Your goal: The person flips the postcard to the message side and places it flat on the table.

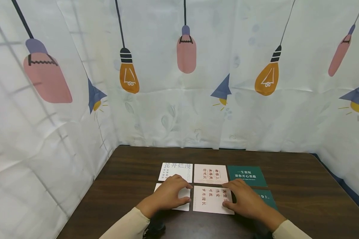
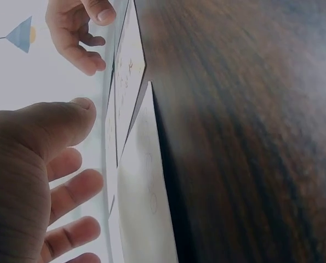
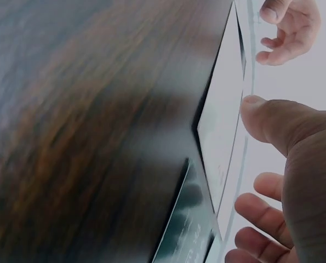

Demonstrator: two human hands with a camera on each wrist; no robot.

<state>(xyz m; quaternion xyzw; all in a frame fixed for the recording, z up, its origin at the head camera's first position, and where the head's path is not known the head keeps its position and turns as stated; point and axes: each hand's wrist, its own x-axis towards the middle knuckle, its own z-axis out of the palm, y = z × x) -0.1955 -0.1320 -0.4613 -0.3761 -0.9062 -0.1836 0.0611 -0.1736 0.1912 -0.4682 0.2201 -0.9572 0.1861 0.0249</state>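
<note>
Flat cards lie in two rows of three on the table. The far row has a white card [image 1: 175,172], a pink card [image 1: 210,174] and a green card [image 1: 247,176]. Nearer are a white card [image 1: 183,207], a pink card [image 1: 209,199] and a green card [image 1: 267,196]. My left hand [image 1: 170,193], fingers relaxed and spread, hovers over the near white card and partly hides it. Over the right edge of the near pink card is my right hand [image 1: 246,198], also relaxed, covering part of the near green card. Both hands hold nothing.
The dark wood-grain table [image 1: 107,196] reaches back to a white curtain [image 1: 155,116] printed with lamps. This curtain also hangs along the left and right sides. Something dark [image 1: 155,229] sits under the left forearm.
</note>
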